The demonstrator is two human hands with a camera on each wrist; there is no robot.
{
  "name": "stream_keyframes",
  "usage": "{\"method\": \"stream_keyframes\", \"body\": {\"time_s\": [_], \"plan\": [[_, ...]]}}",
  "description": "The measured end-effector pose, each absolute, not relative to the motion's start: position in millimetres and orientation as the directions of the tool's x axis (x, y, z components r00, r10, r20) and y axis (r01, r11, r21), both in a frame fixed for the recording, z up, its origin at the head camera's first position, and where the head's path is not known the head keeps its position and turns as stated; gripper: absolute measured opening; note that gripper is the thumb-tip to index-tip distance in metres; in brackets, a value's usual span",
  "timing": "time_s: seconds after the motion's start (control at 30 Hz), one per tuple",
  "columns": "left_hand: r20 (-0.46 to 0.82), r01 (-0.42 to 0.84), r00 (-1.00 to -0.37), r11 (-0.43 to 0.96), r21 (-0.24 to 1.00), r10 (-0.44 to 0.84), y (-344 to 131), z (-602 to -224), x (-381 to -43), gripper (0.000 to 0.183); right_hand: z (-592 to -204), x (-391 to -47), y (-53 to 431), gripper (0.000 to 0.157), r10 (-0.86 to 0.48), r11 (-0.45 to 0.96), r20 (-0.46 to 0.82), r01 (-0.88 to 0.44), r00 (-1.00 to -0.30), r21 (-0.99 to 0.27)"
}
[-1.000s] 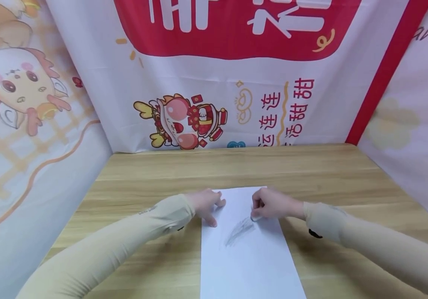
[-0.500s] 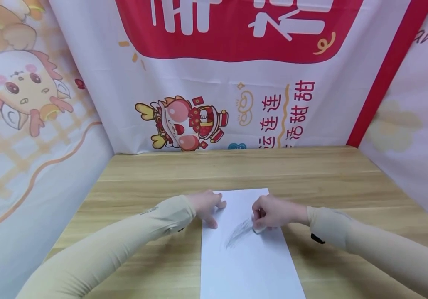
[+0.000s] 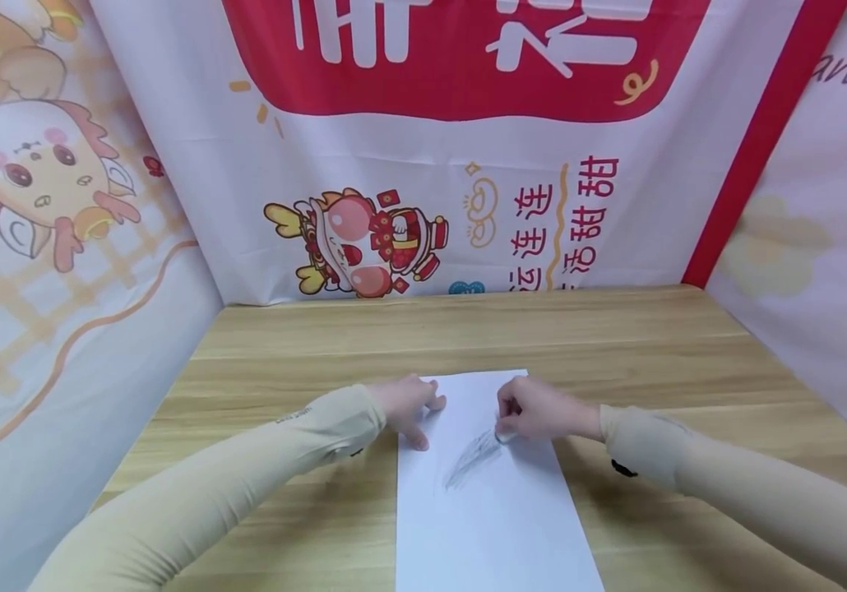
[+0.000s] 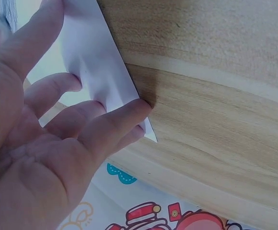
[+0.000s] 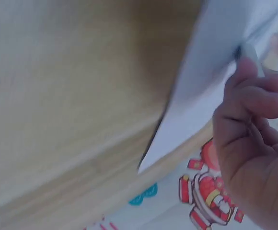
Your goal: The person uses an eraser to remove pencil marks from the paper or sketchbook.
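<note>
Rubbing the grey marks (image 3: 472, 462) likely wants short, light strokes, the grip of the right hand (image 3: 539, 409) pinching the white block (image 5: 250, 52), the left hand (image 3: 403, 403) spread, steadying the paper (image 3: 493, 530).

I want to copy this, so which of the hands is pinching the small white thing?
The right hand: it pinches the small white thing by the grey marks; the left hand rests on the paper.

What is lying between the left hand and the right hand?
The head view shows white paper between the left hand and right hand, with grey strokes on it.
</note>
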State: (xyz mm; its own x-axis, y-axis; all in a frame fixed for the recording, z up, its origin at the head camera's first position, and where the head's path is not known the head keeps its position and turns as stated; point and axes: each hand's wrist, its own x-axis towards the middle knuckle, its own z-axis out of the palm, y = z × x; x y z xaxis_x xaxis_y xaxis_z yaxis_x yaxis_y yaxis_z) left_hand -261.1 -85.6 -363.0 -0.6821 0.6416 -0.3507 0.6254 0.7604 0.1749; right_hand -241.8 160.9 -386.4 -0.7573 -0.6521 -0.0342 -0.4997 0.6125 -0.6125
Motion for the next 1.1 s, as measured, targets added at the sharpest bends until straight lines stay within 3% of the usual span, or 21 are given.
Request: {"method": "stream_keyframes", "body": {"time_s": [0.07,0.27,0.47,0.63,0.83,1.1], "plan": [[-0.348,0.629,-0.679,0.757,0.177,0.646,-85.9,-363.3,-261.6,0.073,-386.4,-242.0,160.8,0.022,-0.642,0.625,-0.003,-0.521,-0.767,-0.581],[-0.349,0.606,-0.691,0.77,0.199,0.633,-85.7,-361.3,-259.5,0.072,-384.2,-236.3,161.3,0.021,-0.693,0.602,-0.087,-0.508,-0.716,-0.616],[-0.352,0.578,-0.705,0.787,0.216,0.615,-88.0,-360.0,-257.2,0.072,-382.4,-236.3,157.2,0.022,-0.641,0.631,-0.014,-0.516,-0.768,-0.579],[-0.354,0.576,-0.702,0.785,0.229,0.618,-89.4,-359.3,-256.9,0.071,-378.4,-229.6,152.5,0.023,-0.701,0.604,-0.046,-0.558,-0.712,-0.569],[-0.35,0.579,-0.709,0.789,0.206,0.612,-89.3,-359.5,-258.9,0.072,-381.3,-240.3,152.3,0.024,-0.635,0.655,0.029,-0.558,-0.772,-0.509],[-0.368,0.562,-0.71,0.798,0.219,0.6,-86.8,-358.7,-257.2,0.072,-380.3,-238.1,154.8,0.023,-0.663,0.64,-0.073,-0.514,-0.745,-0.571]]}}
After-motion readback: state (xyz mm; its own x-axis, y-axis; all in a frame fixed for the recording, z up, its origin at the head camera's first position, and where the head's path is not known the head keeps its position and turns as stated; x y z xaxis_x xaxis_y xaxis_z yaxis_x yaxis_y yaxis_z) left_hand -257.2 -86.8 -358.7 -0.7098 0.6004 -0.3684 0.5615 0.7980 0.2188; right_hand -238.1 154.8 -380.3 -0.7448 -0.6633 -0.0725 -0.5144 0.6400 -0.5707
